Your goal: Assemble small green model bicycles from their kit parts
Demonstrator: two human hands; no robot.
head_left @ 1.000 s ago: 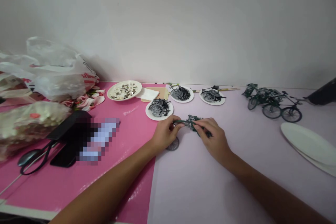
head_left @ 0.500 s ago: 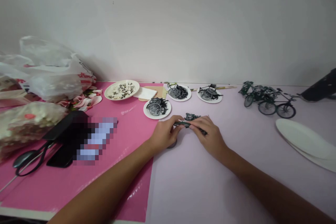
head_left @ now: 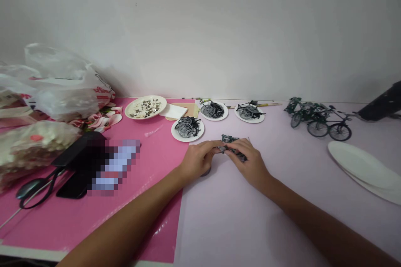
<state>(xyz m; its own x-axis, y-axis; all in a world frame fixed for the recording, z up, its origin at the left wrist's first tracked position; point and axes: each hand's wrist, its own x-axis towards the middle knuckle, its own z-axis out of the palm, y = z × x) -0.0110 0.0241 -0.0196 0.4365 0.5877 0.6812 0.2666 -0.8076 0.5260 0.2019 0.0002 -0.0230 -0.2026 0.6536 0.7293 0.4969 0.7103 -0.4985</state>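
Note:
My left hand (head_left: 196, 159) and my right hand (head_left: 249, 158) meet over the pale sheet at the middle of the table. Pinched between their fingertips is a small dark bicycle part (head_left: 222, 149); its exact shape is mostly hidden. Dark pieces also show under my right fingers. Just beyond the fingers lies a dark green model bicycle frame (head_left: 229, 138). Something round and dark peeks out beside the heel of my left hand. Farther back, white paper plates (head_left: 174, 137) hold grey spoked wheels (head_left: 184, 129) and black parts.
Assembled model bicycles (head_left: 326, 123) stand at the back right, near two white oval plates (head_left: 360, 162) and a black cylinder (head_left: 382, 102). A bowl of small bits (head_left: 133, 116) sits back left. Plastic bags (head_left: 59, 91), a black case (head_left: 79, 150) and a blurred phone (head_left: 115, 167) lie left.
The part between my fingertips has turned, and my left fingers have straightened and shifted slightly around it. The other things stay where they were.

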